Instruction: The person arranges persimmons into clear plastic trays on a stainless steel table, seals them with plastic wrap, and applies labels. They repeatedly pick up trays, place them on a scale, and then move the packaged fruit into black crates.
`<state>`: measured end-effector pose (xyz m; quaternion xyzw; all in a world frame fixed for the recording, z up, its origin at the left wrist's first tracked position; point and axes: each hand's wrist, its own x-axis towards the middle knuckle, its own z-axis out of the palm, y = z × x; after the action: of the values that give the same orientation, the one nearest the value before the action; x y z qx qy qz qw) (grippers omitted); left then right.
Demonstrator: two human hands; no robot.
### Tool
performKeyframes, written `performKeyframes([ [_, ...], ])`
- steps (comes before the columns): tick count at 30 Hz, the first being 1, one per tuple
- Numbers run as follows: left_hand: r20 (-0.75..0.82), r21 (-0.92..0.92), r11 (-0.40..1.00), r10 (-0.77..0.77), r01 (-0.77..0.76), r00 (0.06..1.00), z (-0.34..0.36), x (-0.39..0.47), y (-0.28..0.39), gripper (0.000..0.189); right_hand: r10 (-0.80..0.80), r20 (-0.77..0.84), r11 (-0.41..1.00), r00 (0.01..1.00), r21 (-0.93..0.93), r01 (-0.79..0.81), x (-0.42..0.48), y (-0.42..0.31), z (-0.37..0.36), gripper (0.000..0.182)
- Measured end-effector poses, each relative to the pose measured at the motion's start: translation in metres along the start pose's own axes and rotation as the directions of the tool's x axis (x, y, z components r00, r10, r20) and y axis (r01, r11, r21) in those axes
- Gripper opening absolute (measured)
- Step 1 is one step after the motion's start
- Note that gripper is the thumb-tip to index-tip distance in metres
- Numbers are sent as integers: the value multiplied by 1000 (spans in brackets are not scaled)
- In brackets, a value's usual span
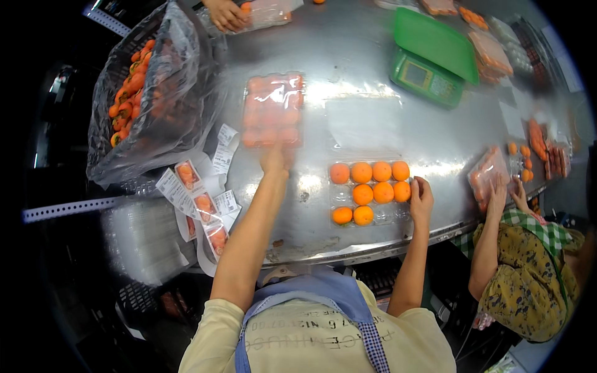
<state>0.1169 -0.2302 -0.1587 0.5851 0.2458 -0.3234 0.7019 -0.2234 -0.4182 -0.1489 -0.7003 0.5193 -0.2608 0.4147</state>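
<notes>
My left hand (275, 161), blurred, reaches to the near edge of a closed clear plastic pack of orange-red persimmons (273, 109). Its fingers blend into the pack, so whether they grip it is unclear. To the right lies an open clear clamshell tray (343, 192), its lid (364, 119) folded back flat, away from me. Several orange persimmons (362, 193) sit in its rows; a few cups at the left and near right hold no fruit. My right hand (421, 198) pinches the tray's right edge between thumb and fingers.
A plastic-lined crate of persimmons (128, 100) stands left, above printed label strips (200, 200) and stacked clear containers (142, 238). A green scale (426, 77) sits far right on the metal table (317, 238). A co-worker's hands (498, 193) touch a pack at right; another person's hand (226, 16) works far left.
</notes>
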Motion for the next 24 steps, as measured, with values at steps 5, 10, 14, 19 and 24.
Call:
performKeyframes([
  [5,-7,10,998,56,-56,998,-22,-7,0,33,-37,-86,999,996,-16,36,-9,-17,-2,25],
  [10,-48,107,994,43,-38,998,-62,-48,4,38,-165,-135,986,977,-14,165,-21,-53,12,19],
  [14,-36,183,983,-27,33,999,-122,-84,-7,37,-255,69,965,964,73,250,-43,-112,47,18],
  [19,-3,182,981,-63,62,998,-199,-128,-22,44,-510,539,802,671,15,597,-66,-171,102,59],
  [24,-3,374,927,45,-40,999,-245,-155,-15,66,-459,822,519,338,-60,853,-79,-187,134,91],
])
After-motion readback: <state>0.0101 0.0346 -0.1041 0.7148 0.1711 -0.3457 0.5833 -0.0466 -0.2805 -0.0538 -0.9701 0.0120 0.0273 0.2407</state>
